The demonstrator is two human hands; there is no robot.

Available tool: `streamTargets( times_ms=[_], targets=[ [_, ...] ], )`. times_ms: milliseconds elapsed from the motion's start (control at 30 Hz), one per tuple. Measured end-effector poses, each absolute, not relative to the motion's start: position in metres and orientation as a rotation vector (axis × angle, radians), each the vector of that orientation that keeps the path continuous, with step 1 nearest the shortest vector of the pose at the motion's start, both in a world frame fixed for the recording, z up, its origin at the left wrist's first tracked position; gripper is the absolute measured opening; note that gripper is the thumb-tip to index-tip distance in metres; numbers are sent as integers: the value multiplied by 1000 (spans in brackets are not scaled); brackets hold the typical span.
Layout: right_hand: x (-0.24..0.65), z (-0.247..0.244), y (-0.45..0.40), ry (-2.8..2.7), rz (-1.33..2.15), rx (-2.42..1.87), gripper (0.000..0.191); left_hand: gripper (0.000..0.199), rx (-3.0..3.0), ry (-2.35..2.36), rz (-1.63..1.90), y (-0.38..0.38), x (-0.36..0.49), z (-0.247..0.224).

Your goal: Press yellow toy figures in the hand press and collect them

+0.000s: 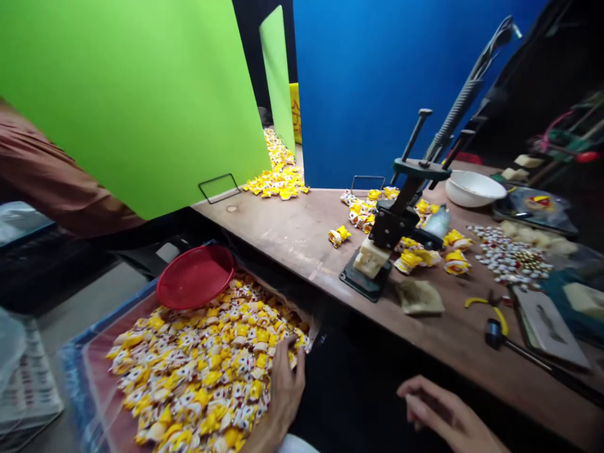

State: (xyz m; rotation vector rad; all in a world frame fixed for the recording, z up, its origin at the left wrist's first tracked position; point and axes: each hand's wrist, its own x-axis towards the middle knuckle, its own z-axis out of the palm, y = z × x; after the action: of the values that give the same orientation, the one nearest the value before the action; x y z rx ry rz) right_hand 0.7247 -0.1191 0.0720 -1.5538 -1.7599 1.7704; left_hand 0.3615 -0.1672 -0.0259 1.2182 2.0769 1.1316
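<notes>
My left hand (287,380) rests on the right side of a heap of small yellow-and-white toy figures (212,352). Its fingers are apart and reach in among the pieces; no single piece shows in its grasp. My right hand (443,409) hovers in front of the workbench edge, loosely curled, with a gap between thumb and forefinger and nothing visible in it. On the bench beyond it stands a hand press (401,207) with two upright rods and a pale block (370,257) under its head. More yellow-and-white pieces (363,214) lie around the press.
A red bowl (195,277) sits on the heap's far edge. Along the wooden bench (283,226) are a white bowl (474,189), small round beads (512,255), yellow-handled pliers (500,318) and a hammer (495,333). Green (132,94) and blue (377,82) panels stand behind. A person's sleeve (56,170) shows left.
</notes>
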Motion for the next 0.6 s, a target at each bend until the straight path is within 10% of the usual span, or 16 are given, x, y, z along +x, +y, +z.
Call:
streamTargets(
  times_ms=[333, 600],
  targets=[
    [718, 125, -112, -1755, 1585, -1485, 52, 70, 1435, 1537, 1514, 132, 353, 101],
    [727, 102, -61, -1593, 1551, -1442, 61, 66, 1196, 1296, 1356, 114, 345, 101]
  ],
)
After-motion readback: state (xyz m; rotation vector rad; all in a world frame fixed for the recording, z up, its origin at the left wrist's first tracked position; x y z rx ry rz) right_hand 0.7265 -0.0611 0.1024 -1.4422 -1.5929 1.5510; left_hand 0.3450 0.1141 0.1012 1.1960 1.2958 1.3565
